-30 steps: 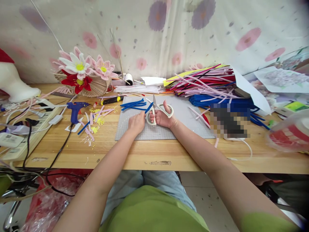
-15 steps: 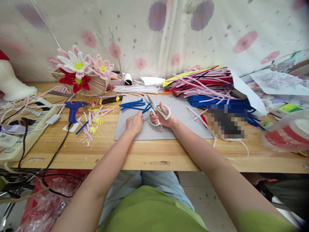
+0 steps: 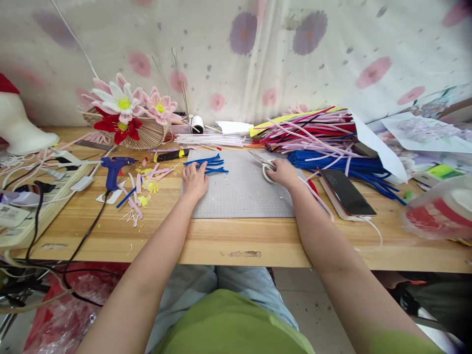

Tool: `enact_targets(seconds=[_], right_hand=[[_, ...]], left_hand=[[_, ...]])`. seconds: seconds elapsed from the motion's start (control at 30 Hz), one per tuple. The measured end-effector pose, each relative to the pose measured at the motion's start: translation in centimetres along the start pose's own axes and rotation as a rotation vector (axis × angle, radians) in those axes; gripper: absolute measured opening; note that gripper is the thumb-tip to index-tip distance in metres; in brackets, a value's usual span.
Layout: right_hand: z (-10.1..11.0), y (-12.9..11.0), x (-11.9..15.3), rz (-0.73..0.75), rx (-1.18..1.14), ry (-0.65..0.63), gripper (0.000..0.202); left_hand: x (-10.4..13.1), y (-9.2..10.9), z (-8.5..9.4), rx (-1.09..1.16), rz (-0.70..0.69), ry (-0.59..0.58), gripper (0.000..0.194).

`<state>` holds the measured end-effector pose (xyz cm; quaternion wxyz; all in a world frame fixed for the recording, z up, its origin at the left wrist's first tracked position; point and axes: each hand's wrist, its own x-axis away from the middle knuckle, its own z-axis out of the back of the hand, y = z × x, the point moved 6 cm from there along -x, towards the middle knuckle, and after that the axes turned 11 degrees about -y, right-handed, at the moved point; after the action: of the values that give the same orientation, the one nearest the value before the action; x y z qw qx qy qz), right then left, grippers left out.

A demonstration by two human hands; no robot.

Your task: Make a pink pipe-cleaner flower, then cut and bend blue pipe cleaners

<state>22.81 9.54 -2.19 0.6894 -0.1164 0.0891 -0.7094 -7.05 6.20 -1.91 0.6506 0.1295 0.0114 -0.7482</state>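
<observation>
Cut blue pipe cleaners (image 3: 211,161) lie in a small loose pile on the left of the grey cutting mat (image 3: 239,196). My left hand (image 3: 195,183) rests at the near side of this pile, fingers apart and touching it. On the right part of the mat, my right hand (image 3: 285,173) has its fingers on the white handles of a pair of scissors (image 3: 262,160). The blades point to the far left, low over the mat. My palm hides part of the handles.
Left of the mat are a blue glue gun (image 3: 112,169), pipe-cleaner scraps (image 3: 147,187) and a black-yellow cutter (image 3: 170,155). Fabric-like flowers (image 3: 123,105) stand behind. To the right are a blue pipe-cleaner bundle (image 3: 332,164), a phone (image 3: 346,192) and a plastic tub (image 3: 438,206).
My right hand has moved right with the scissors and lowered them to the mat. My left hand has let go of the blue piece and shifted left to the pile.
</observation>
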Motion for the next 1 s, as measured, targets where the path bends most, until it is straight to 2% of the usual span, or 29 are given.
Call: enact_targets(seconds=[0.1,0.2,0.3,0.43,0.5,0.6,0.77,0.87,0.93,1.0], right_hand=[[-0.7,-0.1,-0.3,0.052,0.056,0.040,0.032],[-1.0,-0.2,-0.5,0.086,0.015,0.058,0.034],[-1.2,-0.1,-0.6,0.105,-0.050,0.065,0.036],[-1.2,0.1,-0.5,0.131,-0.102,0.082,0.035],[-1.1,0.2,-0.3,0.144,-0.123,0.077,0.033],[-1.1,0.1,-0.2,0.181,-0.151,0.038,0.030],[-0.5,0.5,-0.4,0.239,-0.279,-0.022,0.033],[1.6,2.2,-0.9,0.144,-0.298,0.079,0.028],[3.4,3.8,-1.4,0.026,-0.178,0.181,0.024],[4.8,5.3,-1.9,-0.075,-0.021,0.230,0.026]], left_hand=[[0.1,0.6,0.5,0.044,-0.029,0.054,0.049],[0.0,1.3,0.0,0.103,-0.096,-0.075,0.046],[-0.4,1.6,-1.1,0.066,-0.145,-0.207,0.051],[-1.0,1.8,-2.3,-0.024,-0.169,-0.252,0.059],[-1.1,1.9,-2.3,-0.029,-0.179,-0.209,0.058],[-0.8,1.9,-1.2,0.035,-0.207,-0.061,0.054],[0.1,0.1,0.7,0.174,-0.090,0.137,0.039],[0.4,-1.1,1.1,0.222,-0.016,0.190,0.033],[0.5,-1.6,1.2,0.236,0.024,0.217,0.032],[0.6,-1.7,1.3,0.239,0.046,0.233,0.032]])
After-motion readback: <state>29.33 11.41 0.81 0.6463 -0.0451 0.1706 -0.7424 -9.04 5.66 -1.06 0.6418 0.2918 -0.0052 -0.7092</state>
